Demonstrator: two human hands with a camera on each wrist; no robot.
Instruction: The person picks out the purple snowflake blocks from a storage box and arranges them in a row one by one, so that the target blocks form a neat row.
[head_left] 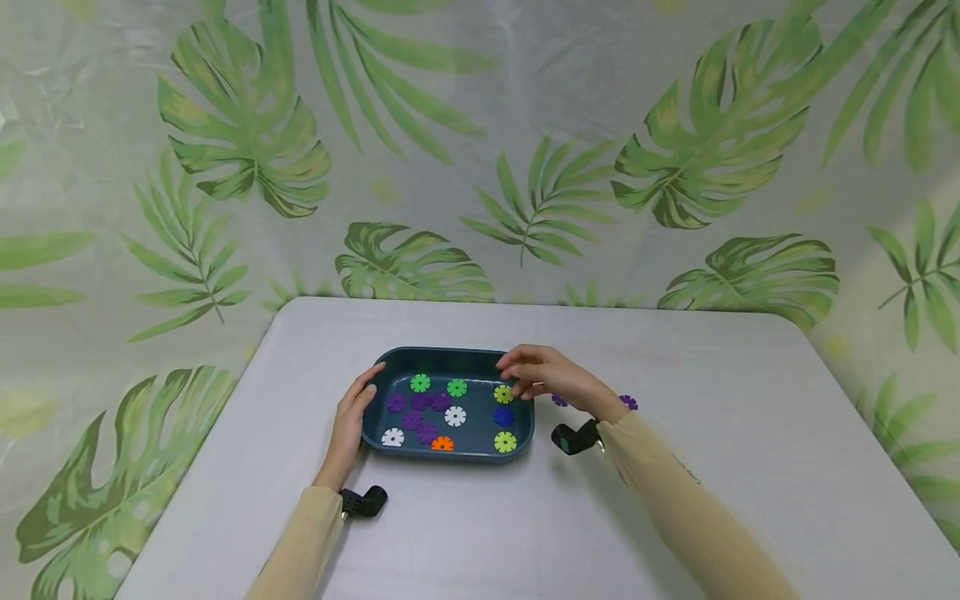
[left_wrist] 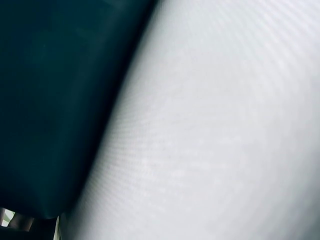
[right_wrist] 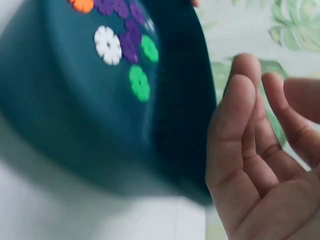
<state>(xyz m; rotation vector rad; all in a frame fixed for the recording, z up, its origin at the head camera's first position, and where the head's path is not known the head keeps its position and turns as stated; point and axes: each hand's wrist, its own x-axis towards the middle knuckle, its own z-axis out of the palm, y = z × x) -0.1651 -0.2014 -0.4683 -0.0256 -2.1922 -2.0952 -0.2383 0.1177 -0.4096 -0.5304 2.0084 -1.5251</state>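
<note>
A dark teal tray (head_left: 450, 454) rests on the white table with several flower-shaped plastic discs inside. My left hand (head_left: 351, 421) holds the tray's left end, fingers and thumb at the rim; the left wrist view is mostly tray wall and table. Over the tray's right rim hovers my right hand (head_left: 551, 375), its fingers loosely bent with nothing between them in the right wrist view. Below its fingertips lies a yellow-green disc (head_left: 503, 394), near a blue disc (head_left: 503, 416). Purple (head_left: 412, 419), green (head_left: 457, 387), white (head_left: 455, 417) and orange (head_left: 442, 444) discs are spread across the tray floor.
Outside the tray, a purple disc (head_left: 559, 400) lies under the right hand and another purple disc (head_left: 628, 403) beside the right wrist. The table (head_left: 750, 400) meets a leaf-patterned curtain (head_left: 540, 167) at its back edge.
</note>
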